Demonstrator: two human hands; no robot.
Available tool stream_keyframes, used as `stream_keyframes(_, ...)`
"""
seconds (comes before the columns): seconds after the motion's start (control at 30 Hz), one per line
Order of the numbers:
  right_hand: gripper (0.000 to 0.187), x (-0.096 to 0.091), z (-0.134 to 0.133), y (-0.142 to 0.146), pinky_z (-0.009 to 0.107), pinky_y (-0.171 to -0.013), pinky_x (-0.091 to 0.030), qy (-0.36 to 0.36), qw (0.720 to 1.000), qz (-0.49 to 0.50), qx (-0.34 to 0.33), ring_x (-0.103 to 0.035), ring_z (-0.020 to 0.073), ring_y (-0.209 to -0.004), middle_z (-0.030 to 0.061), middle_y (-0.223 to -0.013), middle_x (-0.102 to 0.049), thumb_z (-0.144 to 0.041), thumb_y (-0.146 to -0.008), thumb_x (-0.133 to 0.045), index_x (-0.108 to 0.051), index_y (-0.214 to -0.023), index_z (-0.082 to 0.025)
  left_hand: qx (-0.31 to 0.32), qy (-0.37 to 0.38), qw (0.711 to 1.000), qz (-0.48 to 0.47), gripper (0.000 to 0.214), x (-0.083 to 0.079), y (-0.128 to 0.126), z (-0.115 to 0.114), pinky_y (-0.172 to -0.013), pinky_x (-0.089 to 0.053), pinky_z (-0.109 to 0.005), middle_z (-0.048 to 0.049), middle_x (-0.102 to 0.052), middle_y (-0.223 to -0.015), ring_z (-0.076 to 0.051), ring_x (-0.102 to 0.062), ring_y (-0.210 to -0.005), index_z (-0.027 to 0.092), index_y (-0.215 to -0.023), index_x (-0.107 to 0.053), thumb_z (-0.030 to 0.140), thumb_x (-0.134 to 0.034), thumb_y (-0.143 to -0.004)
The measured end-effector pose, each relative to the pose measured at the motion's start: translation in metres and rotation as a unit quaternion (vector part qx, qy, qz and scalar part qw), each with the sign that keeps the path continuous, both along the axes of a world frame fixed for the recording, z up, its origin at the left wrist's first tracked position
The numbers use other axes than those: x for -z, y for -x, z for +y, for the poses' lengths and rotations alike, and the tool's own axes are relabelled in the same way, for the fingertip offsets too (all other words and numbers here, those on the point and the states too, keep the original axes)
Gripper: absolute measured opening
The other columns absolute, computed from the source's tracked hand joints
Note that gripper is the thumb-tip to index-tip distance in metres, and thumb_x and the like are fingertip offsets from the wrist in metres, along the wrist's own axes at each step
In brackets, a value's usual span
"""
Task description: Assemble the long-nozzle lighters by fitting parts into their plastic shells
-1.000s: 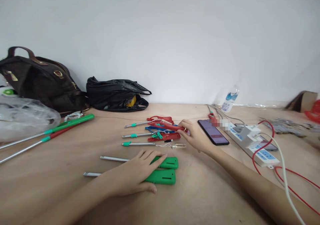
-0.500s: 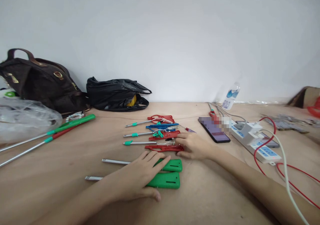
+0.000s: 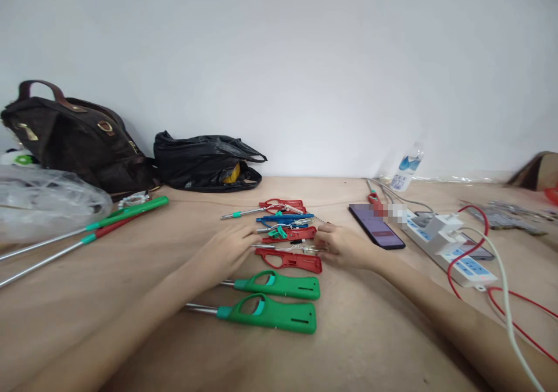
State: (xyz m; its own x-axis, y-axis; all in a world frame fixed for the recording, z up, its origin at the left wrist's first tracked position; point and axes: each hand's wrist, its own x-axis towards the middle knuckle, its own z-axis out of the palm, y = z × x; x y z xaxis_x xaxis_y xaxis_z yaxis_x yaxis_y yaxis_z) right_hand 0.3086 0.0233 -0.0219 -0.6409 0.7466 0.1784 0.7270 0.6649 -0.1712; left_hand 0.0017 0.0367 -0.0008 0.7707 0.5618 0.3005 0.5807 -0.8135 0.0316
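My left hand is curled over the left end of a bare metal lighter tube with thin wires trailing from it. At the wire end of that same piece, my right hand has its fingertips pinched together. Just in front of it lies an open red lighter shell. Two whole green lighters lie side by side nearer to me, untouched. Behind my hands sits a small heap of red and blue lighter shells with more tubes.
A phone and a white power strip with red and white cables lie to the right. A brown bag, a black plastic bag and a clear bag stand at the left. Long green-handled rods lie left.
My left hand left the green lighters and moved up to the bare tube. My right hand laid a red shell down in front of the heap and pinched the wire end.
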Motion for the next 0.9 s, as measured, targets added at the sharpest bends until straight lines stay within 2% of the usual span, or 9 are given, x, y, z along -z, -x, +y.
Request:
stream_keyframes(0.07,0.006,0.002,0.0,0.001,0.031,-0.07,-0.045,-0.003,1.0,-0.001,0.004,-0.058,0.0191,-0.084,0.0068,-0.094,-0.06,-0.014,-0.083,-0.054,-0.058,-0.085,-0.018,-0.031,0.016,0.999,0.017,0.028,0.003,0.007,0.012,-0.083,-0.047,-0.034,-0.007,-0.064,-0.101,-0.021,-0.058,-0.094,0.019,-0.098,-0.066,0.021,-0.038,-0.095)
stream_keyframes(0.13,0.008,0.003,-0.001,0.004,0.031,-0.072,-0.045,-0.021,1.0,0.004,0.01,-0.058,0.0195,-0.085,0.0072,-0.094,-0.06,-0.011,-0.082,-0.053,-0.058,-0.084,-0.018,-0.054,0.045,0.996,0.049,0.024,0.006,0.01,0.016,-0.08,-0.047,-0.032,-0.0067,-0.064,-0.101,-0.021,-0.06,-0.091,0.019,-0.1,-0.065,0.02,-0.042,-0.093)
stream_keyframes(0.33,0.003,-0.004,-0.008,0.011,0.032,-0.068,-0.042,-0.083,0.995,0.02,0.056,-0.056,0.0215,-0.081,0.0092,-0.088,-0.06,-0.016,-0.086,-0.05,-0.051,-0.087,-0.018,-0.088,0.076,0.99,0.086,0.022,0.005,0.002,0.008,-0.08,-0.046,-0.034,-0.0072,-0.066,-0.101,-0.023,-0.061,-0.092,0.018,-0.092,-0.065,0.015,-0.043,-0.09)
stream_keyframes(0.5,0.005,-0.005,-0.018,0.021,0.028,-0.059,-0.035,-0.05,0.994,0.033,0.092,-0.052,0.0191,-0.067,0.007,-0.078,-0.059,-0.017,-0.089,-0.042,-0.045,-0.091,-0.019,-0.102,0.077,0.989,0.069,0.02,0.003,0.004,0.008,-0.072,-0.044,-0.033,-0.007,-0.066,-0.089,-0.022,-0.06,-0.079,0.017,-0.077,-0.06,0.016,-0.044,-0.089)
stream_keyframes(0.7,0.017,0.005,-0.029,0.041,0.03,-0.065,-0.04,-0.024,0.994,0.077,0.075,-0.053,0.02,-0.076,0.0099,-0.086,-0.06,-0.008,-0.089,-0.031,-0.044,-0.091,-0.019,-0.085,0.066,0.993,0.055,0.019,0.007,0.01,0.013,-0.066,-0.04,-0.031,-0.0047,-0.064,-0.082,-0.021,-0.057,-0.074,0.019,-0.077,-0.058,0.02,-0.043,-0.088)
stream_keyframes(0.9,0.009,0.016,-0.033,0.053,0.034,-0.072,-0.044,-0.014,0.993,0.06,0.105,-0.057,0.0236,-0.084,0.0105,-0.092,-0.061,-0.027,-0.094,-0.043,-0.048,-0.093,-0.018,-0.09,0.114,0.989,0.019,0.02,0.009,0.013,0.015,-0.065,-0.041,-0.03,-0.0047,-0.062,-0.081,-0.02,-0.055,-0.071,0.019,-0.079,-0.056,0.024,-0.039,-0.089)
